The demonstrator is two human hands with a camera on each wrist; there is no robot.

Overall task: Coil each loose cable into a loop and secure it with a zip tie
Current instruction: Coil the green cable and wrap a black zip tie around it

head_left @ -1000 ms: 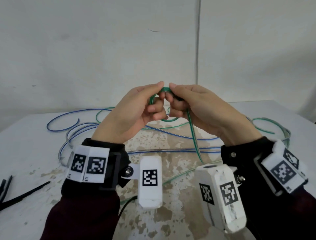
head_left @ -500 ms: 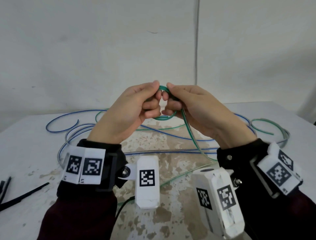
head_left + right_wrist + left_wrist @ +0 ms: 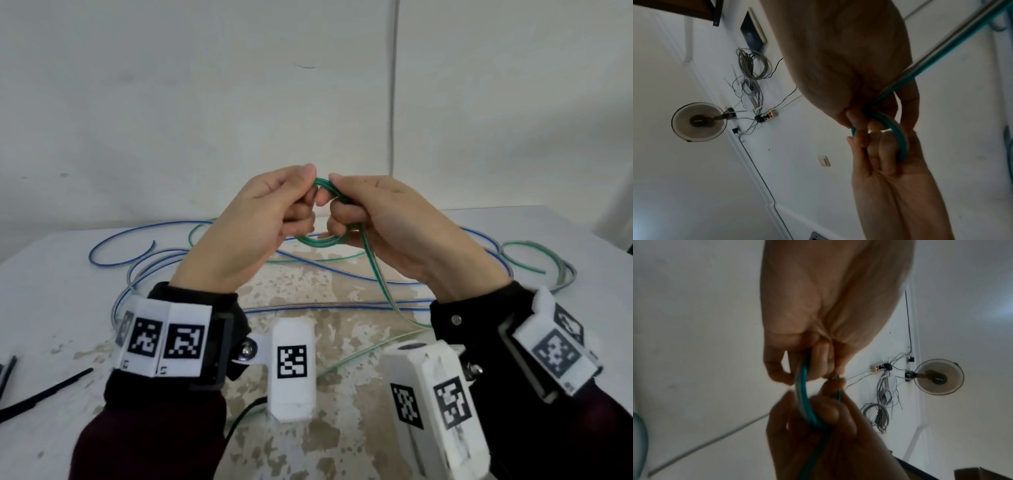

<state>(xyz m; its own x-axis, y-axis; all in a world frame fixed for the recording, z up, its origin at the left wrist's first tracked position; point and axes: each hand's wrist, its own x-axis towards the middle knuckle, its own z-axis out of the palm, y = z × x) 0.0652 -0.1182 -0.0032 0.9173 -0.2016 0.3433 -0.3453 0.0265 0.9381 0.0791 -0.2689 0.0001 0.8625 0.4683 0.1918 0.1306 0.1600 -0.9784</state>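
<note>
Both hands are raised above the table, fingertips together, and hold a small coil of the green cable. My left hand pinches the coil's left side with curled fingers. My right hand grips the right side. The cable's loose length drops from there to the table. In the left wrist view the green cable arcs from my left hand into my right hand. The right wrist view shows the loop round the fingers of my right hand and my left hand.
A long blue cable lies in loose curves across the white table, and more green cable lies at the right. Black zip ties lie at the table's left front edge. A white wall stands close behind.
Both hands have risen a little with the coil. The loop's bottom now hangs lower beneath the fingers, and the trailing green length has been drawn up.
</note>
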